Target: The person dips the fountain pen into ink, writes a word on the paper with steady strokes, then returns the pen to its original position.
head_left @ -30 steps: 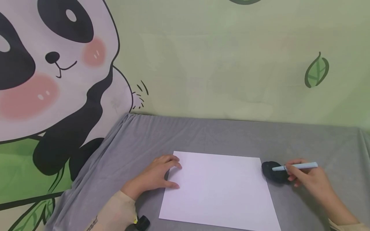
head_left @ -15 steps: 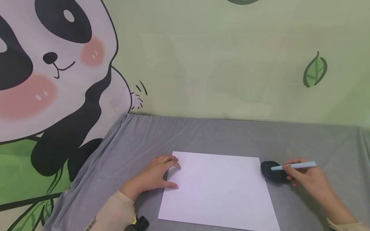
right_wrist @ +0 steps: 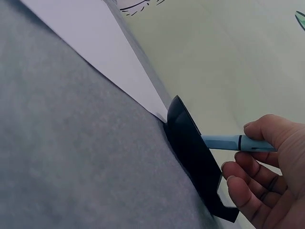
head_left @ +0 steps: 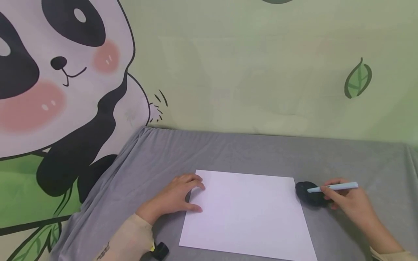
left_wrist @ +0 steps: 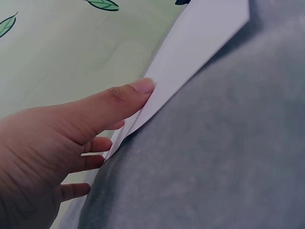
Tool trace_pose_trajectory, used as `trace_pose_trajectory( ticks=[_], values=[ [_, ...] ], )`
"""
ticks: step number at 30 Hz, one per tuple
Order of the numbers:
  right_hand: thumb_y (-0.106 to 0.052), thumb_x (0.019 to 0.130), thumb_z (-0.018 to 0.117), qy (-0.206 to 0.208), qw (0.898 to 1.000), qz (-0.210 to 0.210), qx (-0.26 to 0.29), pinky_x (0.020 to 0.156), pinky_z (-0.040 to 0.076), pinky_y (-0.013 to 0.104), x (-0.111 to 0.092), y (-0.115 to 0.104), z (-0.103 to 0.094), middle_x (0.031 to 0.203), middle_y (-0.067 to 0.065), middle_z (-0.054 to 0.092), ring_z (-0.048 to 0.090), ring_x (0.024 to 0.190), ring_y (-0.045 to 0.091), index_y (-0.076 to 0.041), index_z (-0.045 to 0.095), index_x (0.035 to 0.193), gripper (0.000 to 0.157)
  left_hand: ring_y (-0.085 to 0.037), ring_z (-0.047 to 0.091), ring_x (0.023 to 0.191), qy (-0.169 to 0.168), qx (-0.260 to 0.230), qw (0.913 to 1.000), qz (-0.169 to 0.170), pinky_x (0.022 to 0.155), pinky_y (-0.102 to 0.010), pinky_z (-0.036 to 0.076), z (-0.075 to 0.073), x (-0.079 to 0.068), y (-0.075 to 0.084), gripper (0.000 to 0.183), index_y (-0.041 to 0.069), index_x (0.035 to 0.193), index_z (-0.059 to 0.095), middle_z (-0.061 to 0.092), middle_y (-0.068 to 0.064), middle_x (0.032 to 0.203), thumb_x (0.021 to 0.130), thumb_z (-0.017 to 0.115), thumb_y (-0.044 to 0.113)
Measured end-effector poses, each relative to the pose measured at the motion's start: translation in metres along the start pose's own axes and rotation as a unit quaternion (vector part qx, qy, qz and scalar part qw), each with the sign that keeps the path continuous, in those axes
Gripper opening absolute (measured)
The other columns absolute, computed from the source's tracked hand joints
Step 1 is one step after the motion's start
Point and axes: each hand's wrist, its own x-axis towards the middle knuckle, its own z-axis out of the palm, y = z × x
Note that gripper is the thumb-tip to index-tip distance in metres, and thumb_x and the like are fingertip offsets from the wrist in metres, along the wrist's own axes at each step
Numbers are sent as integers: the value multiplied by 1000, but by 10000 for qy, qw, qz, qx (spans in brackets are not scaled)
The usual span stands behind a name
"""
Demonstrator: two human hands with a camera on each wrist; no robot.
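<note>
A large blank sheet of white paper lies on the grey cloth. My left hand rests over its left edge, thumb and fingertips spread on the sheet; the thumb shows on the paper's edge in the left wrist view. My right hand pinches a light blue pen between thumb and fingers. The pen lies nearly level, its tip end over a black, rounded, shallow dish at the paper's right edge. That tip is hidden behind the dish's rim in the right wrist view.
A grey cloth covers the table up to a pale green wall with a painted panda. A small black object sits by the left sleeve at the front edge.
</note>
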Motion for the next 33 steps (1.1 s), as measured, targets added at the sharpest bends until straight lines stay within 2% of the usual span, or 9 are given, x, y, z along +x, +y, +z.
trace_pose_trajectory(
  ticks=[8,12,16,20,33],
  values=[
    [-10,90,65,-110,9999,-67,-112,48,48,22,-1,-1,0,63,-17,63,56,49,8,-8,64,90,3,-31,45,130,-18,-70,10000,-25,107,-54,34,0,0,-1,51,22,114,59,52,-5,135,72,82,41],
    [-9,90,65,-136,9998,-129,-103,47,48,23,-2,-2,0,63,-16,63,56,48,10,-10,64,91,1,-31,45,130,-24,-82,10000,-22,107,-54,34,0,0,-1,51,22,114,59,52,-5,135,72,82,40],
    [-10,90,64,-105,9998,-104,-117,48,48,23,-2,-3,0,63,-16,64,57,49,10,-16,65,90,6,-31,45,130,-35,-93,9999,-18,108,-54,34,0,1,-2,51,22,115,59,52,-6,135,72,82,40],
    [-12,91,64,-49,9999,-62,-100,47,48,23,-1,-2,1,62,-16,63,57,49,8,-12,65,89,2,-31,45,130,-33,-97,9999,-24,108,-54,33,0,0,-2,52,22,115,59,52,-6,136,72,82,41],
    [-14,90,66,-46,9998,-56,-180,48,50,23,-2,-2,-1,63,-15,63,59,53,6,2,64,93,16,-31,45,130,-28,-78,10000,-31,107,-54,34,2,1,-3,53,22,116,59,52,-6,135,72,82,42]
  ],
)
